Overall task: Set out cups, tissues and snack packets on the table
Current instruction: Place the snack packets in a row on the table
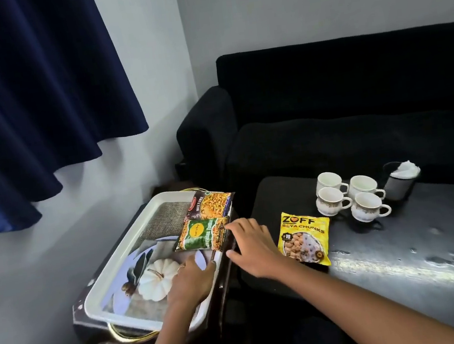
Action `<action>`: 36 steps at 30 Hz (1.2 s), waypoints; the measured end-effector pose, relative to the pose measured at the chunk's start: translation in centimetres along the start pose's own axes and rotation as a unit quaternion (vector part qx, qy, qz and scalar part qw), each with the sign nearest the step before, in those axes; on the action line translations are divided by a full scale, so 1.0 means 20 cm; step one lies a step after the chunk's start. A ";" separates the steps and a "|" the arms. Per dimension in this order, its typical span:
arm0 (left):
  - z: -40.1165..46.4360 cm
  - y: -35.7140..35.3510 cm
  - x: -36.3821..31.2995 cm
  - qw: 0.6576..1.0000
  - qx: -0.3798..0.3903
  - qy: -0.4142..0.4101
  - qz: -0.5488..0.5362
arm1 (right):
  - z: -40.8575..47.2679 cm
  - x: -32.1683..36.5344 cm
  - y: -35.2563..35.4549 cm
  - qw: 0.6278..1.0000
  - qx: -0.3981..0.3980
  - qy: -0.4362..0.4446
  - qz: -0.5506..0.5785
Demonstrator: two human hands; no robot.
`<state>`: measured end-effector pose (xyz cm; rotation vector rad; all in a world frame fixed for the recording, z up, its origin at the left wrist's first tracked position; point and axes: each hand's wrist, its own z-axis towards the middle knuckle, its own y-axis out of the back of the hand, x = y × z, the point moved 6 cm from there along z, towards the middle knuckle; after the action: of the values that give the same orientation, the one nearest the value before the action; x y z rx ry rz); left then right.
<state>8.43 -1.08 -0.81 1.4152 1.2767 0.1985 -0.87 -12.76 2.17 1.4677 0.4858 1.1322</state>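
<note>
Over the tray's right edge, the right hand (251,243) reaches, fingers spread, touching the green packet (201,234); left hand (189,279) rests on the tray (112,276), holding nothing. A loose corner grab could drag the packet off between tray and table (403,249).

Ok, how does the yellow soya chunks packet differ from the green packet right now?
The yellow soya chunks packet lies on the dark table, untouched; the green packet is still in the white tray, with the right hand touching its corner. The yellow one lies alone, while the green one sits against the Mixture packet. Both lie flat, face up and look unopened.
</note>
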 end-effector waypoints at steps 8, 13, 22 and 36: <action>0.00 0.01 0.02 0.997 0.000 0.025 0.069 | 0.21 0.07 -0.15 0.996 0.068 -0.026 -0.056; 0.00 -0.01 0.02 0.997 0.003 0.020 0.076 | 0.23 0.08 -0.16 0.995 0.008 -0.036 -0.095; -0.03 0.02 -0.05 0.997 -0.045 0.043 -0.037 | 0.05 0.07 -0.01 0.980 -0.197 -0.035 -0.005; -0.26 -0.33 -0.45 0.888 0.078 -0.124 -0.437 | -0.61 -0.21 0.12 0.931 -0.287 -0.218 0.061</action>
<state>-2.54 -6.48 0.43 0.8313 1.6039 -0.6897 -13.75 -10.54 1.26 1.1808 -0.2399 0.8976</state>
